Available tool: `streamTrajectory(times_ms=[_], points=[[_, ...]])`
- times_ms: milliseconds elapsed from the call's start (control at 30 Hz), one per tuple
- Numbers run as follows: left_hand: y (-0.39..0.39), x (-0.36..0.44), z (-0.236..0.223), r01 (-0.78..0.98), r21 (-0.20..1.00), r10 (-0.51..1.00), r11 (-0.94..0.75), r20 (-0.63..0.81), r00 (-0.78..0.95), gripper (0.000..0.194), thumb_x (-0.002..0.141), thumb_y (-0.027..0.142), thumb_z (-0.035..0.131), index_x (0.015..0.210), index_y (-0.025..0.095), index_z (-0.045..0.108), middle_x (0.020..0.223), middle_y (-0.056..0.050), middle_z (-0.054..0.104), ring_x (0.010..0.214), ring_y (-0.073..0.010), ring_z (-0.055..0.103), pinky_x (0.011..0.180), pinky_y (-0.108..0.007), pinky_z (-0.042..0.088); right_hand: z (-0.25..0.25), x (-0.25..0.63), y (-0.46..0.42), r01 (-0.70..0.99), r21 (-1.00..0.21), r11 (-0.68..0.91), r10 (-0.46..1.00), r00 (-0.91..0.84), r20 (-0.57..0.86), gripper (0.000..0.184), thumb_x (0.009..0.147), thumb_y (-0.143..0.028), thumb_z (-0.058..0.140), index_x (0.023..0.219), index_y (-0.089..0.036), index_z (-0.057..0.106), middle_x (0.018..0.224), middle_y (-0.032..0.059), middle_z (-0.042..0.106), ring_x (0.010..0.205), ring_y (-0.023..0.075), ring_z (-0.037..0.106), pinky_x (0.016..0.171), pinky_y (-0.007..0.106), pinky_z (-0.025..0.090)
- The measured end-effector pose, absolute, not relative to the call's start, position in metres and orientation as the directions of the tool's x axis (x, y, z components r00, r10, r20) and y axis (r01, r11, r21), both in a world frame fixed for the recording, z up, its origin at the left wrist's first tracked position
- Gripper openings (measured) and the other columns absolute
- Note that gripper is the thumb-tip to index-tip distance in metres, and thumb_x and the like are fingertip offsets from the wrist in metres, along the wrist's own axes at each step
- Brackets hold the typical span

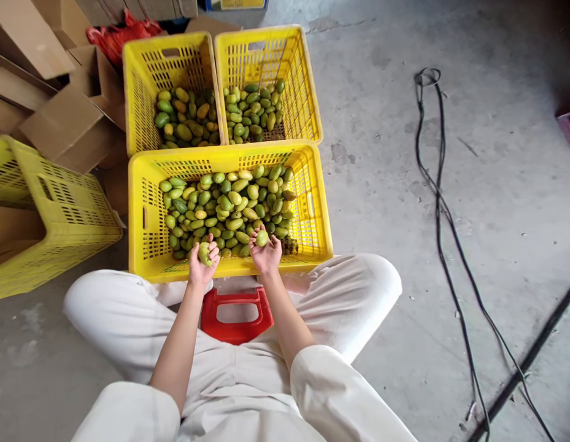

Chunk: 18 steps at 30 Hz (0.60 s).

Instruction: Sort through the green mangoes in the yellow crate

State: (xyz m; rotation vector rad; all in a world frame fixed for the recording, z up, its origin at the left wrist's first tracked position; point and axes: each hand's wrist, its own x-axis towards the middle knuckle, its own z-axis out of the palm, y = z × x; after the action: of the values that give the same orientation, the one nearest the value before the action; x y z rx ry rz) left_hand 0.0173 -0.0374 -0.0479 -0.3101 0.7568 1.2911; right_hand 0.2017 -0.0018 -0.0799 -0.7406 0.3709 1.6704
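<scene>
One green fruit point(205, 254) is wrapped in my left grip point(200, 270), a rounder fruit point(262, 238) held in my right grip point(267, 259), by the near rim of the near crate point(238, 268) (inspecting, I judge); setting either down calls for loosened fingers.

One head camera, worn by the seated person point(248, 374) over here, facing forward and steeply down. Near: the wearer's white trousers point(349, 301); centre, close below: the front yellow crate point(229, 268); far left: cardboard boxes point(64, 126); far right: concrete floor point(367, 153).

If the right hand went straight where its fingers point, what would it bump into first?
Probably the fruit pile in the nearest yellow crate; the right hand may pass above, depth being unclear.
</scene>
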Motion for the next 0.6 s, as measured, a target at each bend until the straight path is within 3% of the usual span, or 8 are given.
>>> streamTrajectory(times_ms=[100, 200, 300, 433, 533, 600], points=[[-0.0368, 0.0174, -0.0469, -0.950, 0.199, 0.757, 0.239, -0.651, 0.054, 0.033, 0.093, 0.034, 0.046, 0.114, 0.014, 0.062, 0.084, -0.005, 0.055, 0.066, -0.0106, 0.054, 0.058, -0.020, 0.050, -0.0820, 0.2001, -0.0008, -0.951, -0.152, -0.268, 0.735, -0.099, -0.671, 0.030, 0.088, -0.020, 0.044, 0.110, -0.021, 0.064, 0.093, 0.0046, 0.072, 0.085, 0.0146, 0.068, 0.078, 0.029, 0.061], [-0.0368, 0.0190, -0.0490, -0.932, 0.228, 0.729, 0.282, -0.682, 0.054, 0.032, 0.091, 0.025, 0.047, 0.117, 0.013, 0.062, 0.099, -0.010, 0.063, 0.084, -0.0152, 0.062, 0.078, -0.028, 0.054, -0.0843, 0.1978, -0.0011, -0.947, -0.171, -0.272, 0.737, -0.090, -0.670, 0.023, 0.087, -0.019, 0.052, 0.107, -0.023, 0.064, 0.096, 0.0027, 0.074, 0.093, 0.0154, 0.069, 0.088, 0.032, 0.060], [-0.0375, 0.0219, -0.0529, -0.893, 0.274, 0.688, 0.358, -0.723, 0.055, 0.025, 0.093, 0.020, 0.050, 0.113, 0.014, 0.063, 0.107, -0.013, 0.065, 0.095, -0.0186, 0.064, 0.088, -0.033, 0.052, -0.0853, 0.1960, -0.0020, -0.943, -0.192, -0.271, 0.735, -0.074, -0.674, 0.009, 0.087, -0.021, 0.062, 0.094, -0.025, 0.062, 0.087, -0.0021, 0.071, 0.085, 0.0129, 0.069, 0.082, 0.028, 0.061], [-0.0391, 0.0228, -0.0553, -0.875, 0.274, 0.694, 0.400, -0.714, 0.094, 0.009, 0.091, 0.022, 0.059, 0.097, 0.016, 0.062, 0.090, -0.007, 0.061, 0.077, -0.0133, 0.060, 0.071, -0.025, 0.053, -0.0852, 0.1968, -0.0009, -0.955, -0.135, -0.263, 0.729, -0.104, -0.677, 0.017, 0.085, -0.024, 0.068, 0.077, -0.023, 0.054, 0.065, -0.0066, 0.057, 0.059, 0.0079, 0.058, 0.062, 0.019, 0.058], [-0.0392, 0.0205, -0.0526, -0.881, 0.249, 0.726, 0.402, -0.673, 0.142, 0.012, 0.086, 0.021, 0.068, 0.087, 0.019, 0.056, 0.076, 0.001, 0.049, 0.062, -0.0078, 0.050, 0.055, -0.017, 0.046, -0.0850, 0.1995, 0.0014, -0.969, -0.136, -0.208, 0.658, -0.036, -0.753, 0.018, 0.081, -0.014, 0.067, 0.075, -0.023, 0.053, 0.068, -0.0044, 0.060, 0.066, 0.0092, 0.063, 0.063, 0.020, 0.061], [-0.0380, 0.0187, -0.0496, -0.883, 0.243, 0.720, 0.401, -0.680, 0.139, 0.016, 0.086, 0.018, 0.068, 0.086, 0.019, 0.053, 0.076, 0.002, 0.044, 0.058, -0.0052, 0.044, 0.049, -0.012, 0.041, -0.0847, 0.2012, 0.0020, -0.946, -0.200, -0.257, 0.654, -0.018, -0.756, 0.017, 0.081, -0.011, 0.066, 0.078, -0.023, 0.054, 0.074, -0.0028, 0.064, 0.072, 0.0107, 0.066, 0.063, 0.021, 0.062]])
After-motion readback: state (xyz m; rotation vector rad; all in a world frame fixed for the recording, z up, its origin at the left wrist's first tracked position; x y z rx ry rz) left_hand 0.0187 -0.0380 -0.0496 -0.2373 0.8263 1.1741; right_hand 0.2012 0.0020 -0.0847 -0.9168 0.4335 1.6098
